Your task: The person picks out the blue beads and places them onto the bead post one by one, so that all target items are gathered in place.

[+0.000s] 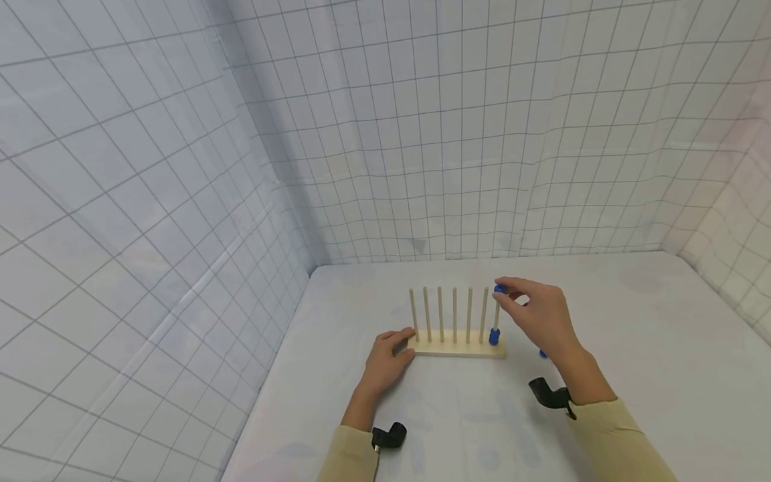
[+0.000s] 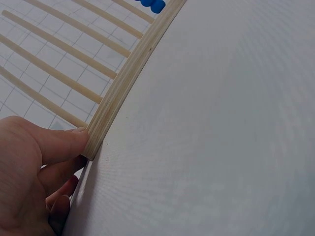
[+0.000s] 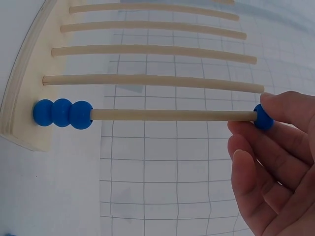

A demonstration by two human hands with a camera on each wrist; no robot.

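A pale wooden base (image 1: 458, 348) with a row of several upright dowels (image 1: 454, 314) stands on the table. My left hand (image 1: 385, 365) grips the base's left end, thumb and fingers at its edge in the left wrist view. Three blue beads (image 3: 62, 113) are stacked at the bottom of the rightmost dowel (image 3: 172, 115). At that dowel's top, my right hand (image 1: 539, 314) pinches another blue bead (image 3: 264, 117) between thumb and fingers. The dowel's tip sits in this bead's hole. The other dowels carry no beads.
A loose blue bead (image 1: 543, 353) lies on the white tabletop (image 1: 632, 335), partly hidden behind the right wrist. Grid-patterned cloth walls (image 1: 452, 167) rise at the back and sides. Black wrist cameras (image 1: 549, 393) sit on both forearms.
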